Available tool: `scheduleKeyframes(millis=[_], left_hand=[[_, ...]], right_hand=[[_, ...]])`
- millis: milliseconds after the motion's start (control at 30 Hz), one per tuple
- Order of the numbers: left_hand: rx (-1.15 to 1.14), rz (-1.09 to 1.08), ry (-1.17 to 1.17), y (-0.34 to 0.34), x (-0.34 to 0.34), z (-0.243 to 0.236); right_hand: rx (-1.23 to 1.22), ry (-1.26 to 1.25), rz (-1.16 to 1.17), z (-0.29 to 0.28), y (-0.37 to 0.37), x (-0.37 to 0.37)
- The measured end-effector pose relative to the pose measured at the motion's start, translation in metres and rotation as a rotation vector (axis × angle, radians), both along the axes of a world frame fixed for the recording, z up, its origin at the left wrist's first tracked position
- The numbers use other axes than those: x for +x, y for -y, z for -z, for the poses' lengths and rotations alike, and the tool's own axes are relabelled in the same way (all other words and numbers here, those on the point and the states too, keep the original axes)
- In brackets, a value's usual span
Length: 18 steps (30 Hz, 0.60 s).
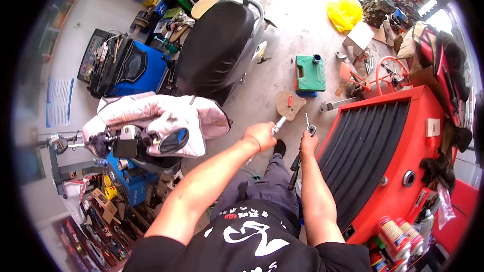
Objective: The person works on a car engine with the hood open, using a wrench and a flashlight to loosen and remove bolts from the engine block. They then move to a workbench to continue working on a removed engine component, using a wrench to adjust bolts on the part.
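Observation:
My left hand point(260, 136) is closed around a silver metal rod point(280, 124), whose far end sticks out past my fingers. Its exact kind is too small to make out. To the right, my right hand point(308, 144) grips a ratchet wrench point(312, 130); the round head shows above my fist and a dark handle hangs below it. A thin silver piece point(307, 118) rises beside the ratchet head, and I cannot tell whether it is attached. Beyond my left hand, a brown flat piece point(297, 107) lies on the floor with a small red item point(290, 100) on it.
A red tool cabinet point(398, 136) with a black ribbed top stands close on my right. A scooter point(217, 45) with a black seat and pink quilted cover point(146, 111) fills the left. Ahead lie a green case point(310, 75), an orange-red jack point(355, 78) and a yellow bag point(345, 14).

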<state>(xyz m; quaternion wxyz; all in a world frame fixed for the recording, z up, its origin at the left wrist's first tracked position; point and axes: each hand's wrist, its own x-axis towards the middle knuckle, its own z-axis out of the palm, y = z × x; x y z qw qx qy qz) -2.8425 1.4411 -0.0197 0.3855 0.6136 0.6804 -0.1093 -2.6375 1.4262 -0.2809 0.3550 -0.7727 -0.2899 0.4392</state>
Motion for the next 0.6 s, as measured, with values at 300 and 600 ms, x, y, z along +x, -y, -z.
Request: scheduleKeyframes(millis=[300,600], left_hand=[[-0.034,-0.017,-0.003,-0.248,-0.093,0.078],[-0.074,-0.078,0.458,-0.506,-0.11,0.078]], right_hand=[[-0.035,-0.252,-0.049,-0.208,-0.191,0.012],[0.082,-0.177,0.049,-0.27,-0.467,0.006]])
